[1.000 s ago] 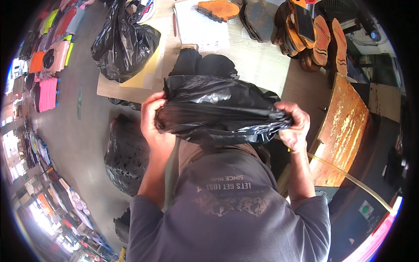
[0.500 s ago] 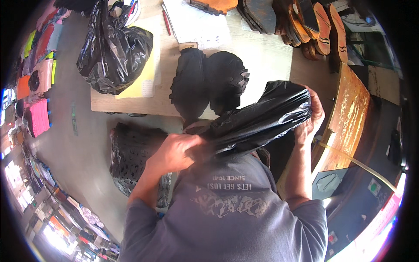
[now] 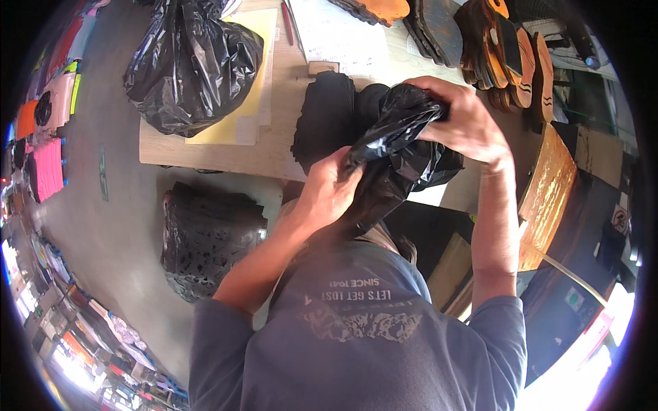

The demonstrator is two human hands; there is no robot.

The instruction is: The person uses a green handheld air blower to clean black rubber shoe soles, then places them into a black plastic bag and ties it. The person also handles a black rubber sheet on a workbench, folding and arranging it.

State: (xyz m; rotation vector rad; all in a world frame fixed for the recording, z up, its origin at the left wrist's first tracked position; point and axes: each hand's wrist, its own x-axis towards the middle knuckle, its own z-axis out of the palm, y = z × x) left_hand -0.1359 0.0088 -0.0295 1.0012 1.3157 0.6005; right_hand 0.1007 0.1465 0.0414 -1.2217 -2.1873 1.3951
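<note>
A black plastic bag (image 3: 387, 154) is stretched and bunched between my two hands at the table's front edge. My left hand (image 3: 332, 188) is closed on the bag's near left side. At its far right end, my right hand (image 3: 469, 120) grips the gathered plastic, fingers partly hidden behind folds. Just beyond the bag lie black shoe soles (image 3: 325, 109) in two stacks on the wooden table (image 3: 226, 156). The bag covers much of the right-hand stack. Whether anything is inside the bag I cannot tell.
A full black plastic bag (image 3: 199, 75) stands at the table's left on yellow paper (image 3: 257, 75). A red pen (image 3: 287, 24) and papers lie behind. Orange and dark soles (image 3: 490, 51) sit back right. A wrapped black bundle (image 3: 209, 240) lies on the floor; a worn wooden board (image 3: 548, 185) stands right.
Both hands have moved forward over the table with the plastic bag. The bag, earlier stretched out near my chest, is now bunched and partly over the right stack of soles.
</note>
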